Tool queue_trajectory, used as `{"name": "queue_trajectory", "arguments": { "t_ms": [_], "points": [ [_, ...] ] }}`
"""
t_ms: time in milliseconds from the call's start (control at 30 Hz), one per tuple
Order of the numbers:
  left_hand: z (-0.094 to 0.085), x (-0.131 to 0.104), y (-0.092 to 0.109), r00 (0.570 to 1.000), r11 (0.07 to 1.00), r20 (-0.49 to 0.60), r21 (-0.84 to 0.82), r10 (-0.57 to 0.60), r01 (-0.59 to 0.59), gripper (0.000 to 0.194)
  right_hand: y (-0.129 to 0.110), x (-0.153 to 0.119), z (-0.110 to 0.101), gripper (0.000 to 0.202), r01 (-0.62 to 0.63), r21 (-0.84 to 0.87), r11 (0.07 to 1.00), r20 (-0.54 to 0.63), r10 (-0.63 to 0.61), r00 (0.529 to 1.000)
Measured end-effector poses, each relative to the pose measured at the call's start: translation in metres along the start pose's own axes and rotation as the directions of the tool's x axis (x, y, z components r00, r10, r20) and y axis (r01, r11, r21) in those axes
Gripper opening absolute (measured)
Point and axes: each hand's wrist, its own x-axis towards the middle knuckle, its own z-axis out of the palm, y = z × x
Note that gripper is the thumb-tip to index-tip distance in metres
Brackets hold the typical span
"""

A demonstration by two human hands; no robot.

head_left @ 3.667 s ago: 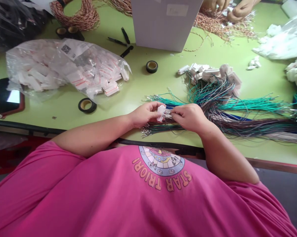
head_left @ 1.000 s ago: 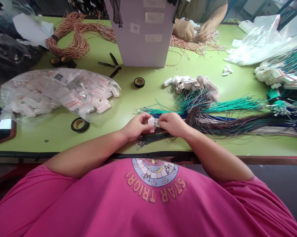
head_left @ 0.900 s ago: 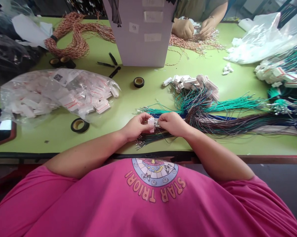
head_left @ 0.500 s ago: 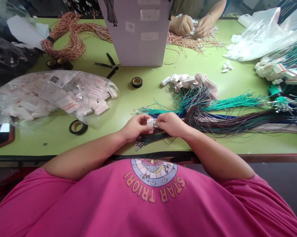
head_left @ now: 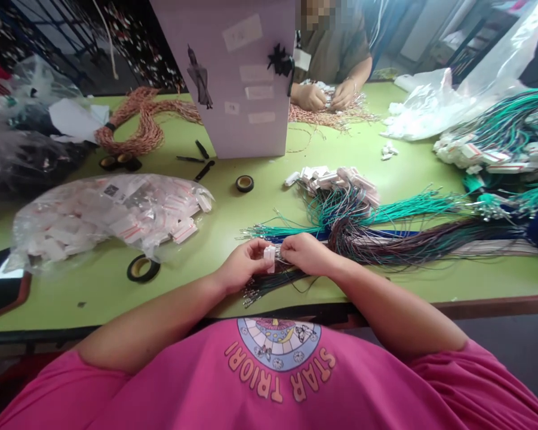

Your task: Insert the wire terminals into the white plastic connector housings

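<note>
My left hand [head_left: 246, 264] pinches a small white plastic connector housing [head_left: 269, 257] between thumb and fingers. Close against its right side, my right hand [head_left: 305, 252] is closed on thin wires, whose metal ends [head_left: 277, 253] show at the housing. The exact fingertip hold on the right is partly hidden. Under and beside both hands lie bundles of loose wires: dark ones [head_left: 269, 283] with metal tips nearer me, green ones [head_left: 282, 230] behind. Wires with white housings attached [head_left: 335, 179] are heaped just beyond my right hand.
A clear bag of white housings [head_left: 103, 209] lies left, near black tape rolls [head_left: 143, 269] and cutters [head_left: 203, 171]. A tall pale box [head_left: 251, 140] stands at the back. Across the table another person's hands [head_left: 311, 97] work over orange wires [head_left: 134, 128]. More wired housings [head_left: 488, 156] lie right.
The view has tilted upward, so the table appears lower and more background shows. My hands keep the same hold on the connector housing and wires.
</note>
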Motion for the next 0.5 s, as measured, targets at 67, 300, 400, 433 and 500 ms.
{"name": "queue_trajectory", "arguments": {
  "t_ms": [67,300,400,433,500],
  "points": [
    [-0.0007,-0.0001,-0.001,1.0,1.0,0.005,-0.004,0.005,-0.005,0.044,-0.0006,-0.0008,0.0003,0.02,-0.008,-0.005,1.0,-0.002,0.008,1.0],
    [-0.0027,0.0006,-0.0038,1.0,1.0,0.029,0.017,0.005,-0.006,0.043,0.0011,0.0004,0.003,0.02,-0.026,0.006,1.0,0.019,0.026,0.999],
    [-0.002,0.0003,-0.0031,0.999,0.999,0.051,0.047,0.006,-0.009,0.041,0.0015,0.001,0.0048,0.02,-0.013,0.01,1.0,-0.016,0.013,1.0],
    [-0.0014,0.0001,-0.0026,0.998,0.998,0.055,0.056,0.004,-0.007,0.041,0.0012,0.0009,0.0052,0.021,-0.012,0.012,1.0,-0.02,0.012,1.0],
    [-0.0001,-0.0006,-0.0012,0.999,0.998,0.045,0.057,0.0,-0.003,0.041,0.0004,0.0003,0.0053,0.02,-0.015,0.01,1.0,-0.017,0.016,1.0]
  ]
}}
